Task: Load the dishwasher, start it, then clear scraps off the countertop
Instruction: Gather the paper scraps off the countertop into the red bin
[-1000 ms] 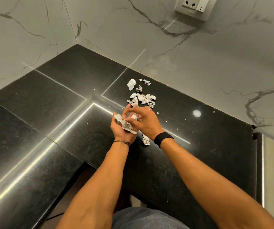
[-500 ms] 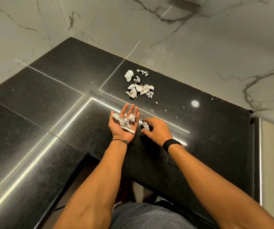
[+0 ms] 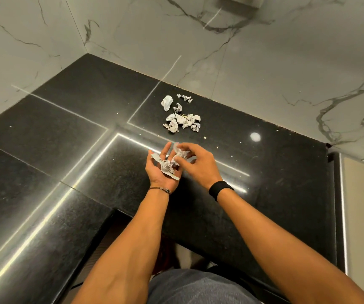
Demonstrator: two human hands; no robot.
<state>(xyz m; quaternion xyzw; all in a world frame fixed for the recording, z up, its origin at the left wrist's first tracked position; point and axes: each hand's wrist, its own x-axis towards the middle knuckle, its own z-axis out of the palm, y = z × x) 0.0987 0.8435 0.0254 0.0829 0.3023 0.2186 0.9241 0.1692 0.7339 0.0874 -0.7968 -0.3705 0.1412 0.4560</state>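
Scraps (image 3: 182, 119) lie in a loose heap on the black desk (image 3: 67, 139), at twelve o'clock from both hands and well apart from them. The heap's long axis runs roughly twelve to six. Right hand (image 3: 196, 163) pinches one scrap (image 3: 180, 151) over the left hand (image 3: 162, 172), which lies palm up, fingers nearly straight, carrying a wad (image 3: 167, 166) of paper. Neither hand is clearly nearer the heap. Crumbs (image 3: 217, 147) dot the desk at two o'clock. Wall (image 3: 132, 29) stands close behind the heap, and nothing seems to block the reach.
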